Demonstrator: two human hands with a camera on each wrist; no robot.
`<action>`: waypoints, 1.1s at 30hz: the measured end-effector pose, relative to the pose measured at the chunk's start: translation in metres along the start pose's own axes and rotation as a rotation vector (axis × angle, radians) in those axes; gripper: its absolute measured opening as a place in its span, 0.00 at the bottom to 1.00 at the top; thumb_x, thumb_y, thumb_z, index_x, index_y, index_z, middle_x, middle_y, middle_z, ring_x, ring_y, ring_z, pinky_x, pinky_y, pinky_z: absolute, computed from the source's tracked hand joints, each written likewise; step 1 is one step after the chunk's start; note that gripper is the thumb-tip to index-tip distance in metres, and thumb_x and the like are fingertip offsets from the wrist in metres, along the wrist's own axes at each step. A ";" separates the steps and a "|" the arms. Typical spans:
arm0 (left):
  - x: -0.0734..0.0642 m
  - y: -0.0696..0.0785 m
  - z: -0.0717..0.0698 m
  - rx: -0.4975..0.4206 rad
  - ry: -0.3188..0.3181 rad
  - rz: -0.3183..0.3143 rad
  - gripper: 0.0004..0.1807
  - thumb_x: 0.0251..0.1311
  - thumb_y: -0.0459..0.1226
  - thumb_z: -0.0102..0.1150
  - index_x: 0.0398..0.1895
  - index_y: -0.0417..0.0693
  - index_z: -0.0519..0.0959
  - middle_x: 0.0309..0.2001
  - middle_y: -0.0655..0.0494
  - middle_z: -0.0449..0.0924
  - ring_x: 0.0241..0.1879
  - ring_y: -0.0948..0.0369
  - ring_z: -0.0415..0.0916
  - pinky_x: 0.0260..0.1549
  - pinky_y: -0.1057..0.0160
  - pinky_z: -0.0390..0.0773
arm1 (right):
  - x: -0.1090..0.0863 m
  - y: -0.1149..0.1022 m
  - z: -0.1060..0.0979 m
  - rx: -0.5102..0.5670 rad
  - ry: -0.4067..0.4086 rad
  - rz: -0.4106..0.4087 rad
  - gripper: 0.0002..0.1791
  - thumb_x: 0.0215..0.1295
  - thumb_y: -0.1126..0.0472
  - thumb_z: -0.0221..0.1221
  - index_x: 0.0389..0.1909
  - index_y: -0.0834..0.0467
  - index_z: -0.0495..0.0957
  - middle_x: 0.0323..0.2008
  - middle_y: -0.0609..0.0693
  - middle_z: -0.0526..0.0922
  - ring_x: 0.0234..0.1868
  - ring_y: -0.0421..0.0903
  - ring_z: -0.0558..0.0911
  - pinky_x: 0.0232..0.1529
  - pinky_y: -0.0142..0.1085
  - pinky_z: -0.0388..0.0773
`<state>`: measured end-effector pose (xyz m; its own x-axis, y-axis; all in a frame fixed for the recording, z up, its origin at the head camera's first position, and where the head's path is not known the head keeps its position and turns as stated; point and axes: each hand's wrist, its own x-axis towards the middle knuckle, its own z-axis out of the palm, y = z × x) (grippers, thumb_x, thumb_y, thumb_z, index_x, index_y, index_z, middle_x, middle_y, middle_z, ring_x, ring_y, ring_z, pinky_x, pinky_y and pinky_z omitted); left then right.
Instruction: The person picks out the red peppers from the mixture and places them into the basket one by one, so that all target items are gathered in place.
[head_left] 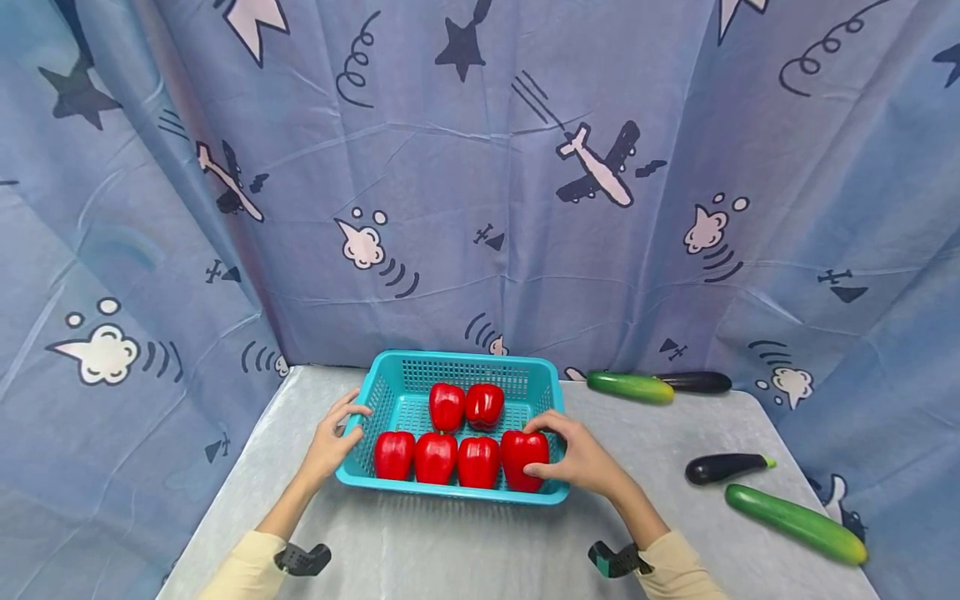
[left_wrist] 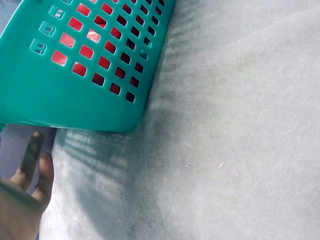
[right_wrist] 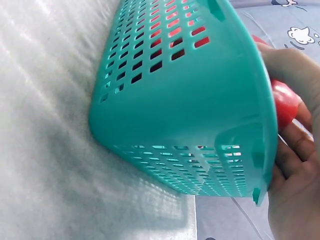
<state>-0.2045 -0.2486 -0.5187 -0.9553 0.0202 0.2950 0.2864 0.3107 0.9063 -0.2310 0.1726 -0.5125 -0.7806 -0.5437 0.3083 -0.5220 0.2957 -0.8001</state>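
Observation:
A turquoise plastic basket (head_left: 450,492) holds several glossy red bell peppers, two at the back and a row along the front. At the row's right end, my right hand (head_left: 583,458) reaches over the rim and grips a red bell pepper (head_left: 517,473) between thumb and fingers. In the right wrist view, part of that pepper (right_wrist: 285,102) shows between the rim and the hand. My left hand (head_left: 330,442) rests at the basket's left rim, its fingertips reaching over the edge. Two of its fingers (left_wrist: 45,180) extend outside the basket wall in the left wrist view.
To the right on the pale table (head_left: 637,442) lie a dark eggplant (head_left: 723,468) and a green zucchini (head_left: 795,521). Another zucchini (head_left: 630,387) and eggplant (head_left: 697,382) lie at the back edge. A patterned blue curtain (head_left: 465,183) hangs behind and along both sides.

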 end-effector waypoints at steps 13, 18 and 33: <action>0.002 -0.002 -0.001 -0.010 -0.006 0.002 0.14 0.60 0.17 0.51 0.48 0.26 0.78 0.73 0.27 0.55 0.71 0.32 0.52 0.57 0.26 0.60 | -0.001 0.004 0.006 -0.040 0.032 -0.084 0.26 0.51 0.60 0.78 0.52 0.53 0.81 0.49 0.46 0.80 0.50 0.49 0.78 0.43 0.42 0.83; 0.002 -0.002 -0.001 -0.007 -0.003 -0.002 0.14 0.60 0.17 0.51 0.48 0.27 0.78 0.73 0.27 0.55 0.71 0.32 0.53 0.56 0.28 0.61 | -0.001 -0.001 0.008 -0.043 0.027 -0.105 0.27 0.50 0.68 0.77 0.53 0.60 0.81 0.49 0.54 0.81 0.50 0.55 0.78 0.43 0.47 0.83; 0.005 -0.018 0.001 0.019 0.000 0.007 0.14 0.60 0.17 0.51 0.48 0.27 0.77 0.73 0.28 0.55 0.71 0.33 0.53 0.55 0.27 0.62 | -0.002 -0.034 0.006 -0.043 0.039 -0.123 0.24 0.47 0.75 0.76 0.47 0.68 0.80 0.45 0.61 0.82 0.46 0.60 0.79 0.43 0.50 0.83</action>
<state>-0.2141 -0.2532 -0.5341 -0.9534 0.0228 0.3008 0.2913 0.3288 0.8984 -0.2100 0.1589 -0.4892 -0.7221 -0.5469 0.4237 -0.6283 0.2620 -0.7325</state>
